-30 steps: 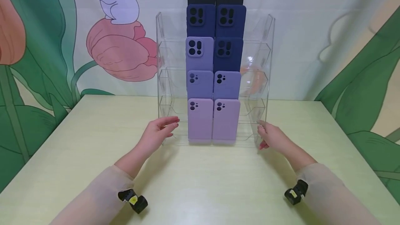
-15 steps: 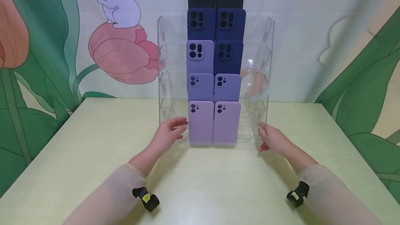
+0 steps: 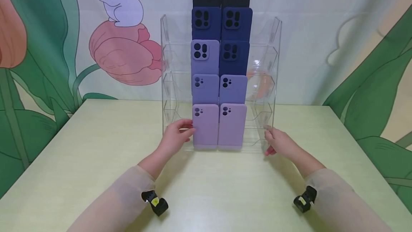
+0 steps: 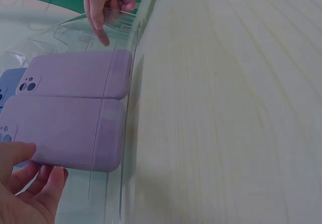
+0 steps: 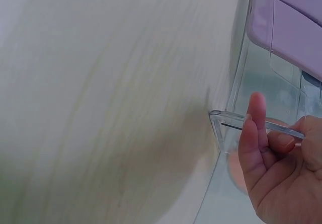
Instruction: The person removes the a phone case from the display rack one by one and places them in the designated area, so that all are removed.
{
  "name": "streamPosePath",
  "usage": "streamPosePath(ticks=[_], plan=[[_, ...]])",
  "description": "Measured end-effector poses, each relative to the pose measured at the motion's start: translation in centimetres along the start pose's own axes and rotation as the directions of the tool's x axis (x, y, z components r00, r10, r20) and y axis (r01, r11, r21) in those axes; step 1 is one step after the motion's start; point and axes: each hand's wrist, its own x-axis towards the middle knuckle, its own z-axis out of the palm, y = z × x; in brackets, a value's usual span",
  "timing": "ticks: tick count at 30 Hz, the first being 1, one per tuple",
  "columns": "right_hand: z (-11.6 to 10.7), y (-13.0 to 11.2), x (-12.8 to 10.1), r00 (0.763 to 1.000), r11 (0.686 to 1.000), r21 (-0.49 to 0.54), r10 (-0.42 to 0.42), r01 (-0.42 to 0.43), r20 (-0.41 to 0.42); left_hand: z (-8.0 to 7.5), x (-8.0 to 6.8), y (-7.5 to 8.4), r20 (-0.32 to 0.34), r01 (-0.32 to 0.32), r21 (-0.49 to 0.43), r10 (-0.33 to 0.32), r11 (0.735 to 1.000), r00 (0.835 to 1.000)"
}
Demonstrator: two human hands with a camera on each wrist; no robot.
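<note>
Head view: a pale yellow-green table (image 3: pixel 96 174) before a tulip mural carries a clear rack (image 3: pixel 271 81). Left hand (image 3: pixel 175 139), fingers lightly curled, touches the lilac phone case (image 3: pixel 206 126); right hand (image 3: pixel 280 142) pinches the rack's lower right edge.

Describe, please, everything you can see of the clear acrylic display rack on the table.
The clear acrylic display rack stands upright at the back of the pale table. It looks like transparent plastic, with two side walls and five stepped tiers. Its middle holds two columns of phone cases, lilac at the bottom, then periwinkle, navy and black on top; the outer slots are bare. The right hand grips its right side wall, and the left hand touches the lower-left lilac case.
</note>
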Motion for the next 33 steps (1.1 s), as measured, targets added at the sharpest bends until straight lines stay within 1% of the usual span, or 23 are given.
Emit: streamPosePath(ticks=[5, 10, 12, 18, 24, 28, 33], plan=[[-0.1, -0.4, 0.1, 1.0, 1.0, 0.0, -0.013, 0.013, -0.006, -0.1, 0.3, 0.3, -0.012, -0.019, 0.037, 0.019, 0.999, 1.0], [-0.2, -0.8, 0.2, 1.0, 1.0, 0.004, -0.014, 0.014, -0.001, -0.4, 0.4, 0.6, 0.015, -0.018, 0.028, 0.017, 0.999, 1.0], [-0.2, -0.8, 0.2, 1.0, 1.0, 0.002, -0.011, 0.011, -0.002, -0.5, 0.4, 0.7, 0.026, -0.023, 0.01, 0.023, 1.0, 0.999], [-0.4, -0.6, 0.1, 1.0, 1.0, 0.001, -0.009, 0.009, -0.008, -0.6, 0.1, 1.2, 0.047, -0.085, -0.056, 0.088, 0.995, 0.995], [-0.3, -0.7, -0.1, 1.0, 1.0, 0.0, 0.001, -0.001, -0.003, -0.9, -0.4, 1.3, 0.031, -0.109, -0.094, 0.112, 0.99, 0.993], [-0.2, -0.5, -0.2, 1.0, 1.0, -0.005, -0.005, 0.005, -0.004, -1.1, -0.6, 1.1, 0.009, -0.095, -0.118, 0.097, 0.988, 0.995], [0.0, -0.2, -0.4, 1.0, 1.0, 0.004, 0.002, -0.002, 0.007, -1.4, -0.9, 0.4, -0.01, -0.061, -0.157, 0.06, 0.986, 0.998]])
